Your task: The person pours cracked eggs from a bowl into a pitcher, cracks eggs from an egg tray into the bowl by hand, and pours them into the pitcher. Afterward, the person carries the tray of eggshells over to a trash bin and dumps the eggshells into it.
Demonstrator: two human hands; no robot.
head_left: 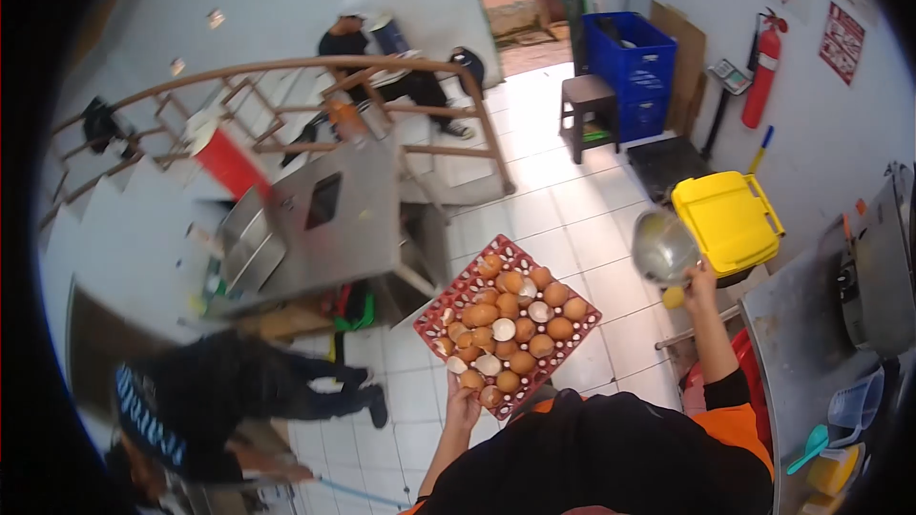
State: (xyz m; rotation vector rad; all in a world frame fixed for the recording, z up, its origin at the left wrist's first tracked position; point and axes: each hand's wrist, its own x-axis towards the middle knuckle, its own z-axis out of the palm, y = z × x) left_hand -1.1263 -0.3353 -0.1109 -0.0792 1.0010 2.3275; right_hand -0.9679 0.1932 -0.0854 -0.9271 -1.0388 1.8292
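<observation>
My left hand [465, 404] grips the near corner of a dark red plastic egg tray [432, 322]. Brown eggshells [485, 315] are heaped on it, several of them cracked with their white insides showing. Out to the right, my right hand [701, 278] holds a round metal bowl [665, 246] by its edge. The bowl is tilted, and something yellowish shows inside it. Right beside the bowl stands a bin with a yellow lid [727, 222]. A small yellow thing [674, 298] hangs just under the bowl; its kind is unclear.
A steel table [355, 219] with a sink stands left. A co-worker in black [205, 401] bends at lower left; another person [358, 48] sits beyond the wooden railing. Blue crates [630, 72], a stool [588, 100] and a fire extinguisher [763, 72] line the back. A steel counter [792, 343] is at right.
</observation>
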